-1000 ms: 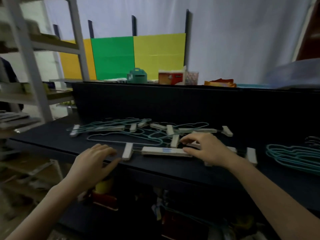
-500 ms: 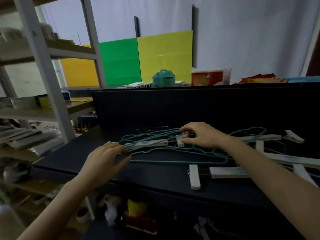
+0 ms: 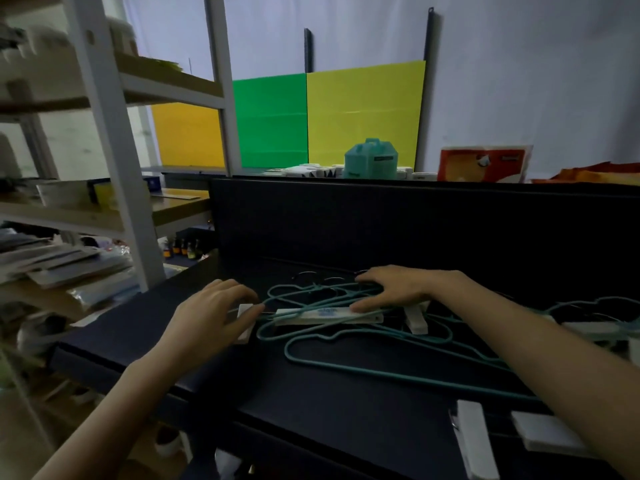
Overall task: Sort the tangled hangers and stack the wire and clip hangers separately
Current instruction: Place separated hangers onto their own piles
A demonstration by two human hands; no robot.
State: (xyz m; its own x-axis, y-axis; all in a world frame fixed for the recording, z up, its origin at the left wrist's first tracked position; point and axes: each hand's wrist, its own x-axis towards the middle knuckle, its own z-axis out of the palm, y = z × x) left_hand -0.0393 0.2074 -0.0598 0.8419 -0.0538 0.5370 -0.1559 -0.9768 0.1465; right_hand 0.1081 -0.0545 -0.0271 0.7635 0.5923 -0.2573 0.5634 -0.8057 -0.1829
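Table: dark flat table top [image 3: 311, 393] with a dark upright back board [image 3: 381, 220] along its far edge.
Shelving: white metal shelf rack [image 3: 114, 168] at the left, loaded with papers and packets.
Panels: yellow, green and orange wall panels [image 3: 363, 112] behind the board.
Wire hangers: tangle of teal wire hangers [image 3: 346, 327] lying flat mid-table, looped over and under a long white plastic clip hanger [image 3: 329, 315].
Right hand [image 3: 391, 289]: laid on the tangle, fingers straight and spread wide, thumb on the white bar.
Left hand [image 3: 211, 320]: at the bar's left end, fingers bent over its white end clip [image 3: 244, 336], thumb across it; true grip cannot be told.
More clip hangers: white clip hanger pieces [image 3: 474, 441] at the near right edge, apart from the tangle.
Container: teal plastic tub [image 3: 370, 159] beyond the board.
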